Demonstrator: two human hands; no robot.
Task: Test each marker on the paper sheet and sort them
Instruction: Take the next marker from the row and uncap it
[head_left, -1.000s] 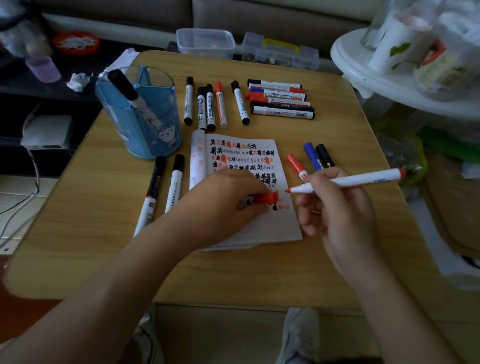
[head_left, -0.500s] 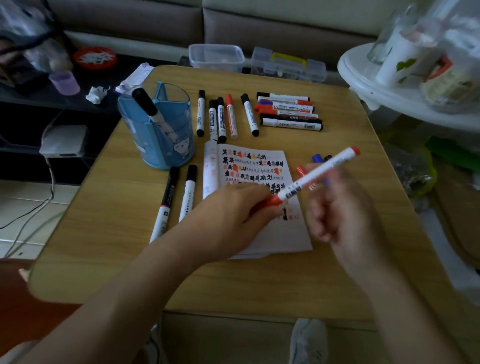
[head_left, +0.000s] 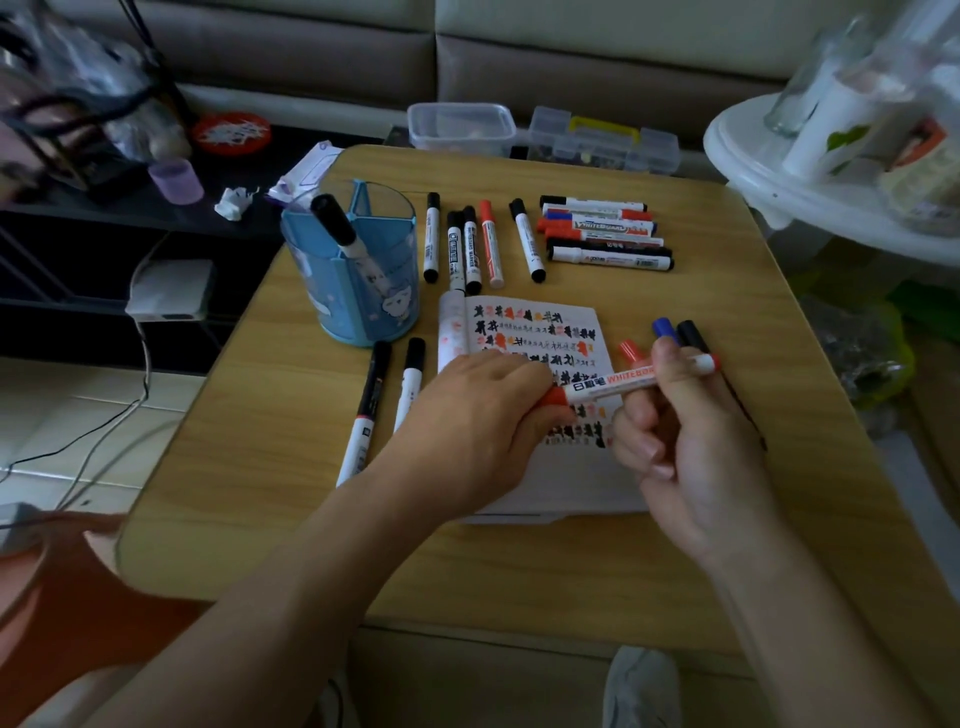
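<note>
1. Under both grips, a wooden desk (head_left: 270, 467), bearing everything below.
2. Beneath the left grip and reaching toward the right one, the paper sheet (head_left: 540, 332), flat on the desk, covered in rows of black and red test strokes.
3. Well beyond the left grip and off to its left, a blue pen holder (head_left: 358, 301), upright, with one leaning marker (head_left: 340, 231) inside, black cap up.
4. With the right grip (head_left: 691, 447), holds the red marker (head_left: 623, 382) by the rear half of its barrel, fingers curled round it.
5. With the left grip (head_left: 467, 431), pinches the red cap (head_left: 553, 397) between thumb and fingertips.
6. Far beyond both grips, a stack of markers (head_left: 602, 231) lying crosswise.
7. Left of that stack, straight beyond the left grip, a row of five markers (head_left: 470, 249) lying lengthwise.
8. Just left of the left grip, two black-capped markers (head_left: 371, 405) side by side on the desk.
9. Just behind the right grip and partly hidden by it, a trio of markers (head_left: 664, 328) with red, blue and black caps.
10. Between the two grips, the red marker, nearly level above the sheet, tip end toward the left grip.
11. At that tip end, the red cap, touching the barrel; cannot tell whether fully seated.
</note>
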